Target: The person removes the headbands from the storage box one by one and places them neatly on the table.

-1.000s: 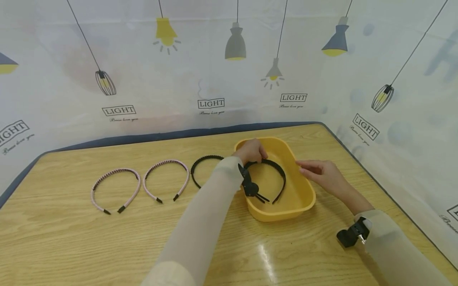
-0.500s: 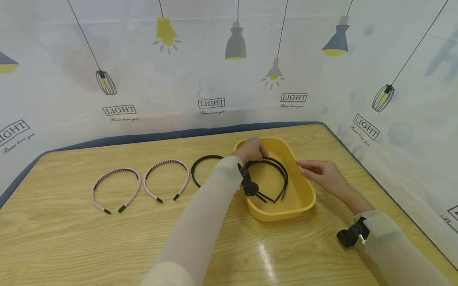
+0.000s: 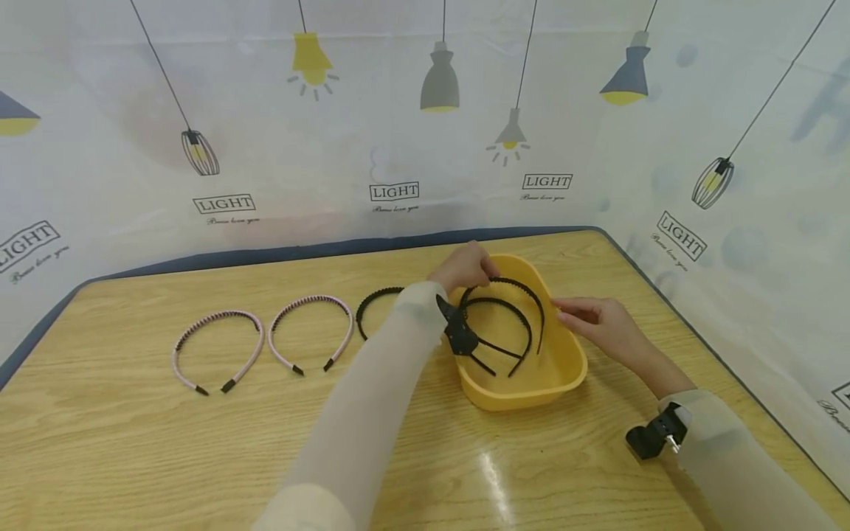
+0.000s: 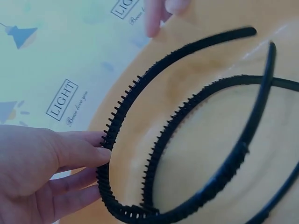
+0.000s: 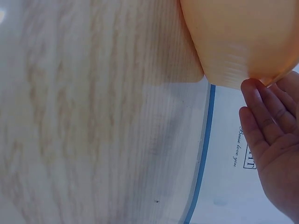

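Observation:
My left hand [image 3: 470, 267] pinches a black toothed headband [image 3: 524, 289] near the middle of its arch, raised above the yellow plastic basin [image 3: 534, 398]. Thumb and fingers press on its band in the left wrist view. A second black headband [image 3: 529, 341] lies inside the basin, below the held one. At the basin's right rim, my right hand [image 3: 607, 328] holds the edge with its fingertips. In the right wrist view its fingers reach up to the outer wall under the rim, and the thumb is hidden.
Two pink headbands [image 3: 219, 316] lie on the wooden table [image 3: 166, 450] to the left. Another black headband [image 3: 378, 293] lies between them and the basin, partly covered by the left sleeve [image 3: 372, 398]. A backdrop [image 3: 299, 133] printed with lamps surrounds the table.
My left hand has risen slightly with the headband, which has come apart from the one in the basin and now stands higher. My right hand stays at the rim.

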The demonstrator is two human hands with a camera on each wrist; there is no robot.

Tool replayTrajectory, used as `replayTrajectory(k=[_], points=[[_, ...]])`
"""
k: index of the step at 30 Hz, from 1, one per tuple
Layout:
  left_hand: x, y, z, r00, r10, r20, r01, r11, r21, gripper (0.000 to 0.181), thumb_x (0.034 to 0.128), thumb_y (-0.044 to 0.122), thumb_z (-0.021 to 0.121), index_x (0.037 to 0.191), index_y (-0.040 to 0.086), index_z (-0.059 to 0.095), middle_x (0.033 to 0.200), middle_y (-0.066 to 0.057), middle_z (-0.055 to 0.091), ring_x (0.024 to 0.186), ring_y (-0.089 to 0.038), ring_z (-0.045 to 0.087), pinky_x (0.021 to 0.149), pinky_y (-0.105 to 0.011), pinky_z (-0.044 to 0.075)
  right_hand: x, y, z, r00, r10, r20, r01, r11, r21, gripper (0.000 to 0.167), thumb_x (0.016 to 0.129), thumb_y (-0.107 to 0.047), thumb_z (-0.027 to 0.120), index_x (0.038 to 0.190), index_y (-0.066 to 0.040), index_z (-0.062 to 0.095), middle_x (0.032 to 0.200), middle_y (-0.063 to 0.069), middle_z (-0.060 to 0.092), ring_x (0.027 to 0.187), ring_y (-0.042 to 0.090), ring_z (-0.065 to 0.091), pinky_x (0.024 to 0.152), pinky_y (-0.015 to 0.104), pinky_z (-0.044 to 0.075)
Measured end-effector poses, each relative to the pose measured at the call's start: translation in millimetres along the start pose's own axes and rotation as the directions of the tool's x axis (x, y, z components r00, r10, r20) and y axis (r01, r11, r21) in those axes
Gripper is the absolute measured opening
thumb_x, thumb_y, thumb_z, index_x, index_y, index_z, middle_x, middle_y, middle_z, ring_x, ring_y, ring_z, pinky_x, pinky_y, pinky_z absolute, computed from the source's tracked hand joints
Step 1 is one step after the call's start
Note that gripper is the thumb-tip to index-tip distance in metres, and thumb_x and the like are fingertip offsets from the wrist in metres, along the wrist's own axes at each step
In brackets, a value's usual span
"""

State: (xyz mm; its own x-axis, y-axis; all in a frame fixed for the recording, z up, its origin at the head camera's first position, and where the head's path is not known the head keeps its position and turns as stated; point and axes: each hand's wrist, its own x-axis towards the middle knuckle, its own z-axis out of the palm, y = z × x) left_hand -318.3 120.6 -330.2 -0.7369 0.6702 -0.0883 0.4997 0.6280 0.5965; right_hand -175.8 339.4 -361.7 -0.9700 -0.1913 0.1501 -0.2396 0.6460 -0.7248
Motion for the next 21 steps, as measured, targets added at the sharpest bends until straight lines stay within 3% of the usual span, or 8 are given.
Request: replayTrajectory(k=[5, 14, 21], points=[[-3.8, 2.9, -12.1, 1.0, 0.007, -0.023, -0.007, 1.0, -0.029, 0.026, 0.0834, -0.003, 0.062, 0.106, 0.006, 0.07, 0.104, -0.006, 0.066, 0.094, -0.018, 0.06, 0.074, -0.022, 0.049, 1.5, 2.3, 0.0, 1.0, -0.01, -0.007, 0.01, 1.0, -0.004, 0.038, 0.093, -0.019, 0.055, 0.125, 0.001, 0.055, 0.121, 0.019, 0.056, 0.102, 0.024, 0.059, 0.077, 0.018, 0.048], [-10.1, 7.5, -32.4, 1.0, 0.028, -0.008, -0.028, 1.0, 0.006, 0.027, 0.0852, 0.001, 0.062, 0.111, 0.007, 0.067, 0.109, -0.005, 0.065, 0.099, -0.017, 0.058, 0.08, -0.022, 0.047, 2.5, 5.8, 0.0, 1.0, 0.002, -0.011, -0.002, 1.0, -0.008, 0.039, 0.093, -0.023, 0.056, 0.125, 0.0, 0.056, 0.121, 0.017, 0.057, 0.094, -0.003, 0.056, 0.076, 0.018, 0.049], [-14.9, 5.1, -44.7, 0.999, 0.052, -0.001, -0.052, 0.998, -0.025, 0.029, 0.0851, 0.0, 0.062, 0.113, 0.004, 0.066, 0.11, -0.007, 0.064, 0.099, -0.017, 0.059, 0.079, -0.022, 0.048, 2.2, 3.7, -0.3, 1.0, -0.001, -0.008, 0.001, 1.0, 0.005, 0.039, 0.093, -0.02, 0.056, 0.125, 0.002, 0.055, 0.121, 0.017, 0.057, 0.092, -0.007, 0.054, 0.076, 0.018, 0.049]])
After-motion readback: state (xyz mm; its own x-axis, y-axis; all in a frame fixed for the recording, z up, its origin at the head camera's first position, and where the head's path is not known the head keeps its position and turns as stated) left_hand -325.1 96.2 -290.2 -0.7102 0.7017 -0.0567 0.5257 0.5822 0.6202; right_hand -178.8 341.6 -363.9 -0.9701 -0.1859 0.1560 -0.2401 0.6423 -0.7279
